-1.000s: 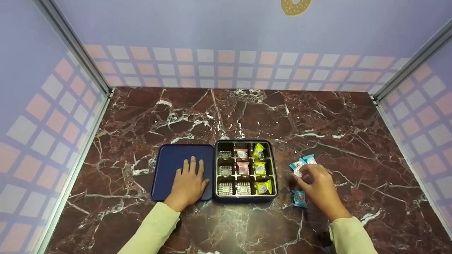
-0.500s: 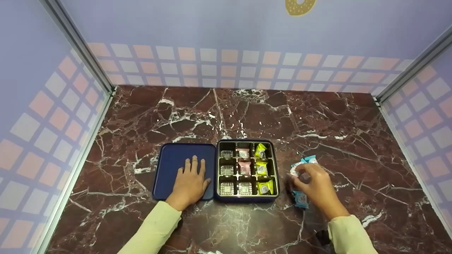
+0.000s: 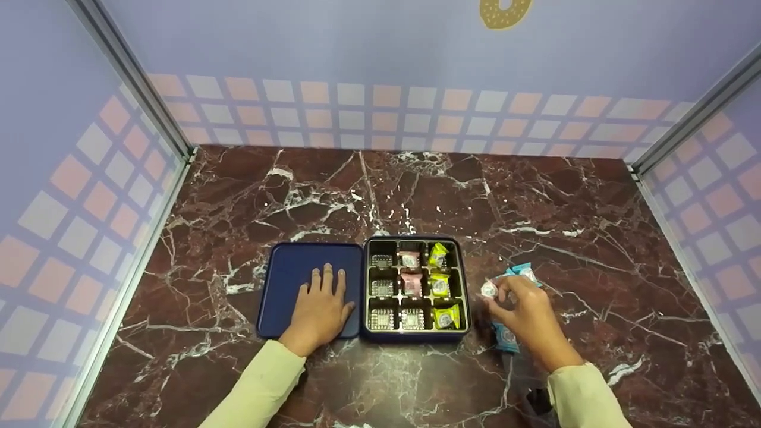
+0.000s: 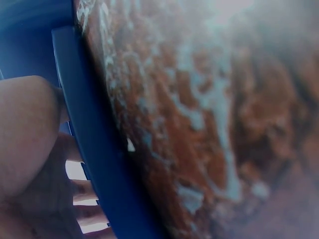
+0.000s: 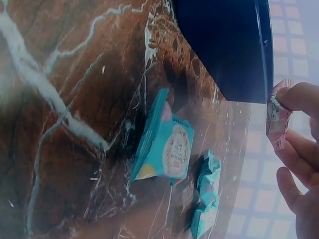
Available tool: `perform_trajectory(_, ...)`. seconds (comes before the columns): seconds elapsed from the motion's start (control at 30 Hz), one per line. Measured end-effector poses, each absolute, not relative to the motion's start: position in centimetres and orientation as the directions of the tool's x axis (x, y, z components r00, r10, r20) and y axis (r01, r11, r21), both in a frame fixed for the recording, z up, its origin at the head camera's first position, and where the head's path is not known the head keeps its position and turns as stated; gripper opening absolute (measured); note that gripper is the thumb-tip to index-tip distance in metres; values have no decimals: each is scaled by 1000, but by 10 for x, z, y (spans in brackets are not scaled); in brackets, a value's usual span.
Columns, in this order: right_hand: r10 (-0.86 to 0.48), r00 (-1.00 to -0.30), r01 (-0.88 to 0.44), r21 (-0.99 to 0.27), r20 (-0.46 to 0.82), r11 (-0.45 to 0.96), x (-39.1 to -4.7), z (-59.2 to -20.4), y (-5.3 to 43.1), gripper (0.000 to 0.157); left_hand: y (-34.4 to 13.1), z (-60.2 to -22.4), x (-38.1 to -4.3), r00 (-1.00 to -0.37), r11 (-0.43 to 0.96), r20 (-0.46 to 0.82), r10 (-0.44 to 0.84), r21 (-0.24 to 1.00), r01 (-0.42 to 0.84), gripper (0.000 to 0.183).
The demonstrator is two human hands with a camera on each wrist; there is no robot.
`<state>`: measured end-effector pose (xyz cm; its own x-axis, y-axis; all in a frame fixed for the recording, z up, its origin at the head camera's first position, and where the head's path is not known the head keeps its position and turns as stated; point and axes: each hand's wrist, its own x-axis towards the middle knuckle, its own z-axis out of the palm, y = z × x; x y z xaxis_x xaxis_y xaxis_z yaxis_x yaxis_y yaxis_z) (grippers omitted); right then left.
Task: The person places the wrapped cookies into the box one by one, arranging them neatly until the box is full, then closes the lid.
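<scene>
My left hand (image 3: 318, 309) lies flat with fingers spread on the dark blue tin lid (image 3: 282, 267). Right of the lid is the open tin (image 3: 416, 337), its tray split into compartments. Green wrapped candies (image 3: 440, 284) fill its right column; pink ones (image 3: 411, 284) sit in the middle column's back two compartments. Between thumb and fingertips, my right hand (image 3: 529, 309) pinches a small pink wrapped candy (image 5: 279, 117), raised just right of the tin. Beneath and behind that hand lie several blue wrapped candies (image 3: 506, 337), partly covered by it in the head view.
The brown marbled table (image 3: 416, 196) carries everything. Lilac panels with a tile pattern (image 3: 380, 98) wall it in at the back and both sides. In the left wrist view the lid's raised edge (image 4: 94, 134) stands beside the thumb.
My right hand has lifted the pink candy away from the blue ones and shifted slightly left toward the tin. The left hand has stayed on the lid.
</scene>
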<state>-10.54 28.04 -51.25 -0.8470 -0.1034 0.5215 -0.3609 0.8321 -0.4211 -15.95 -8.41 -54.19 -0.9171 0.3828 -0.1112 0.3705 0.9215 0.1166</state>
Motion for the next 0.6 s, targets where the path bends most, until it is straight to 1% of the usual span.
perform_trajectory(0.17, -114, -857, -367, -440, 502, 820, -106, -511, 275, 44, -86, -541, -158, -919, 924, -116, 376, 128, 362, 67)
perform_trajectory(0.27, -120, -857, -373, -442, 502, 816, -107, -510, 273, 44, -86, -540, -158, -919, 926, -132, 372, 122, 358, 68)
perform_trajectory(0.37, -133, -858, -380, -440, 496, 814, -107, -509, 270, 41, -86, -540, -158, -917, 928, -147, 370, 104, 358, 68)
perform_trajectory(0.6, -139, -887, -353, -451, 441, 820, -106, -505, 263, 28, -84, -539, -159, -915, 930, -170, 366, 97, 354, 68)
